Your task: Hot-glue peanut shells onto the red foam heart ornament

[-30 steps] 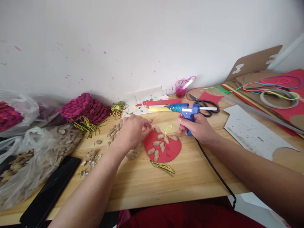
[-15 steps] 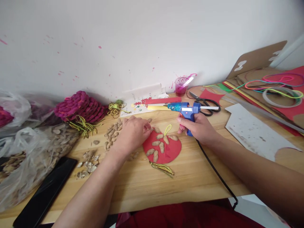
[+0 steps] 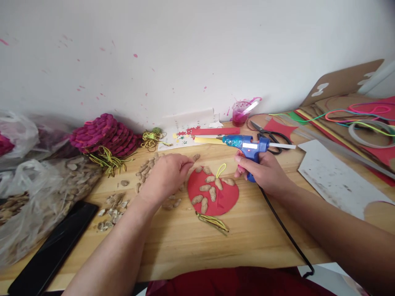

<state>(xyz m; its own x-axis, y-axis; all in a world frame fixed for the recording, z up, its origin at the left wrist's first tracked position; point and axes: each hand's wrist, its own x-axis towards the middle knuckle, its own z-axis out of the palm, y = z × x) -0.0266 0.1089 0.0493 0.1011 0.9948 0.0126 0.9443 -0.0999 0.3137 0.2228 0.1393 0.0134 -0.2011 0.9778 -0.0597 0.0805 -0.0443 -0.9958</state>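
My right hand [image 3: 267, 170] is wrapped round the handle of a blue hot glue gun [image 3: 251, 148], its nozzle pointing left and a white glue stick out of its back. My left hand [image 3: 166, 176] has its fingers pinched together, with a peanut [image 3: 196, 157] at the fingertips, just beyond the red paper disc [image 3: 226, 201]. Several peanuts [image 3: 212, 193] lie on that disc. A yellow cord loop [image 3: 221, 169] rises from its far edge, and a tassel of yellow-green and dark cords [image 3: 212, 222] hangs at its near edge. Partly behind my left hand lie loose peanuts [image 3: 144, 170].
Scissors [image 3: 271, 137], a cup of pink liquid [image 3: 240, 115] and paper strips [image 3: 216, 131] are at the back. Woven purple pieces [image 3: 105, 135], a plastic bag of peanuts [image 3: 37, 209] and a black phone [image 3: 52, 250] lie left. White card [image 3: 330, 176] is right. The glue gun's black cord [image 3: 284, 226] runs forward.
My left hand has drawn off the peanut at the disc's upper left edge, and its fingertips are now at the peanut just beyond. The glue gun stays in my right hand; the view has shifted slightly.
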